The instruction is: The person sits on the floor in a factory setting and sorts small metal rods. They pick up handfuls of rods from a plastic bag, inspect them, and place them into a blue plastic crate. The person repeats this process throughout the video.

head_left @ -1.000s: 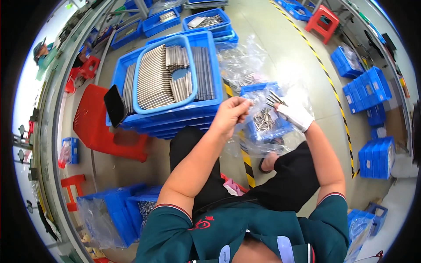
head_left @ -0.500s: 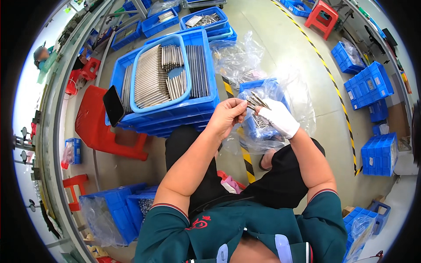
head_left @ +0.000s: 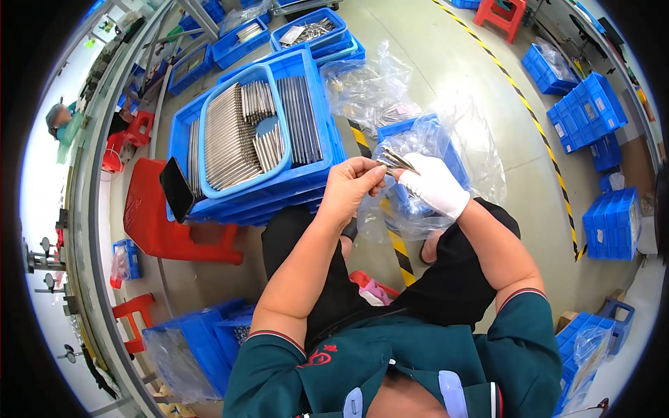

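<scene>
My right hand (head_left: 436, 185), in a white glove, is closed round a small bunch of thin metal rods (head_left: 398, 159) that fan out toward the upper left. The bare fingers of my left hand (head_left: 354, 184) pinch the near end of a rod from this bunch. Both hands meet over a plastic-lined blue bin (head_left: 454, 161) on the floor. To the left, a light-blue basket (head_left: 286, 148) holds close-packed rows of silvery rods (head_left: 230, 143). It rests in a stack of blue crates (head_left: 322, 59), with darker rods (head_left: 300, 118) standing beside it.
A black phone (head_left: 177, 189) leans at the crate's left corner, near a red stool (head_left: 150, 216). Clear plastic sheeting (head_left: 366, 90) lies beyond the bin. Blue crates (head_left: 587, 111) stand along the right side. A person (head_left: 58, 118) is at the far left.
The view has shifted slightly. My hands stay together over the bin, still holding the metal rods, with the left fingers still at the bunch.
</scene>
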`<state>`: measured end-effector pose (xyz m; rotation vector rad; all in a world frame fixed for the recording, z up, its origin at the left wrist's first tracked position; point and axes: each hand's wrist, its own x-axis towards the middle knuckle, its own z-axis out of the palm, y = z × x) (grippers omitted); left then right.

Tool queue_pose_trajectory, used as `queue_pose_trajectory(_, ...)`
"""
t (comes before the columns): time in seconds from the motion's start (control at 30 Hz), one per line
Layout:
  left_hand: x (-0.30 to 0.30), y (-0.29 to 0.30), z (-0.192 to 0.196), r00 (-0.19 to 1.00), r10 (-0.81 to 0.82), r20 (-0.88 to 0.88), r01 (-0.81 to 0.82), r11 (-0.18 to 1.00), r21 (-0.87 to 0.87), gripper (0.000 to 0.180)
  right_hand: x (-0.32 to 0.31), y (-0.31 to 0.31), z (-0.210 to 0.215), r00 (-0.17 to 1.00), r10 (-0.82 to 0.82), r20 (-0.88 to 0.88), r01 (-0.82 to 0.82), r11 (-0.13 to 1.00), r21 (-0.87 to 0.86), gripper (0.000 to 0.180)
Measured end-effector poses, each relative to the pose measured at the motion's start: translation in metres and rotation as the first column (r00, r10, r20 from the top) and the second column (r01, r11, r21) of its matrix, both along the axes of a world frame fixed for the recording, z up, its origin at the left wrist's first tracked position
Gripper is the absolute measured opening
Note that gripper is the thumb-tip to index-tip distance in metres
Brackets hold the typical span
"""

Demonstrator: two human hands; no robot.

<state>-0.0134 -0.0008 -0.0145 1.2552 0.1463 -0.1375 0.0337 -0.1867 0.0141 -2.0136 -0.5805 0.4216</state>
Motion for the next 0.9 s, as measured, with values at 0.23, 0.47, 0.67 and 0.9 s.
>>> queue_pose_trajectory(0.23,0.001,0.000,0.001,0.984,0.141,0.105,-0.145,0.989,0.036,0.018,0.005,-0.007,0.009,1.000,0.025,0.004,-0.025,0.993,-0.114,0.030)
queue_pose_trajectory(0.47,0.000,-0.006,0.003,0.996,0.067,0.050,-0.069,0.997,0.029,0.016,-0.001,-0.009,0.008,0.992,0.049,0.117,-0.025,0.980,-0.196,0.032)
queue_pose_trajectory(0.67,-0.001,-0.003,0.000,0.998,0.062,0.022,-0.064,0.994,0.087,0.020,-0.011,-0.005,0.013,0.946,0.037,0.323,0.049,0.966,-0.254,0.027)
queue_pose_trajectory(0.9,-0.002,0.001,-0.004,0.997,0.045,0.058,-0.044,0.999,-0.022,0.018,-0.009,-0.007,0.006,0.991,0.028,0.131,-0.017,0.996,-0.084,0.030)
